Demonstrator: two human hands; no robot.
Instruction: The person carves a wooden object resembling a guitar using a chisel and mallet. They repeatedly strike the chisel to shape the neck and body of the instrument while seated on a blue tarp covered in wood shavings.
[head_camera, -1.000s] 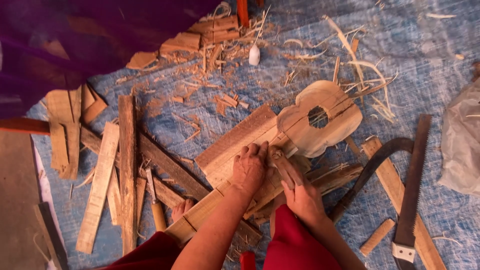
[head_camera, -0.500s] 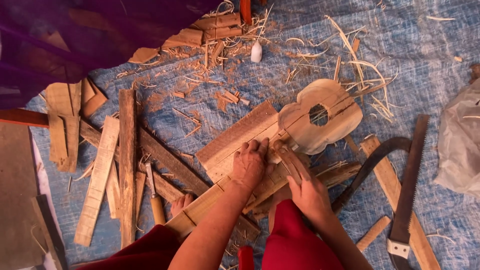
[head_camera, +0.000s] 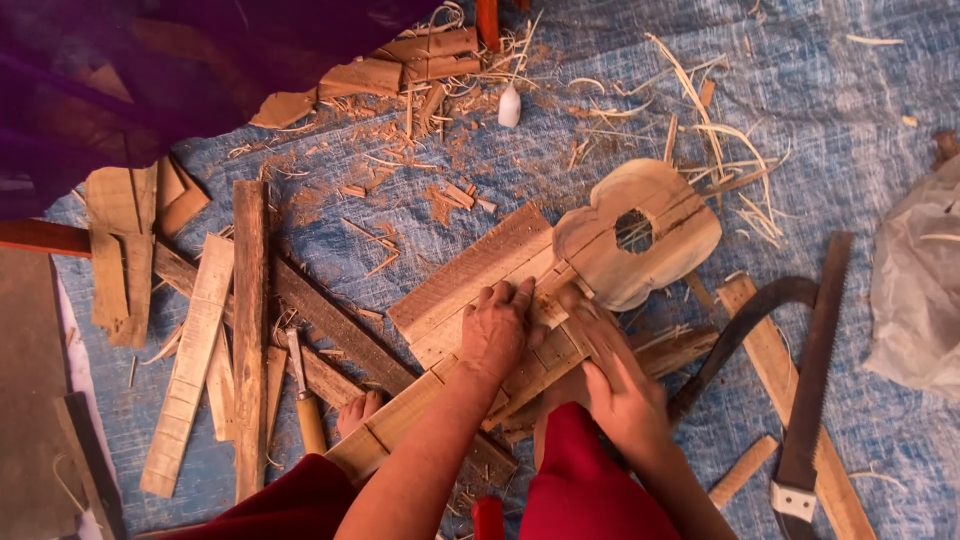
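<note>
Both hands stayed pressing planks, handsaw lying beside.

The left hand lies flat on the wooden plank at the middle of the tarp. Just beside it at three o'clock, the right hand rests on the neck of the guitar-shaped cutout, whose body lies at one o'clock. A chisel lies at nine o'clock, among slats. A saw lies well apart at four o'clock. Shavings lie at twelve and one o'clock.
</note>
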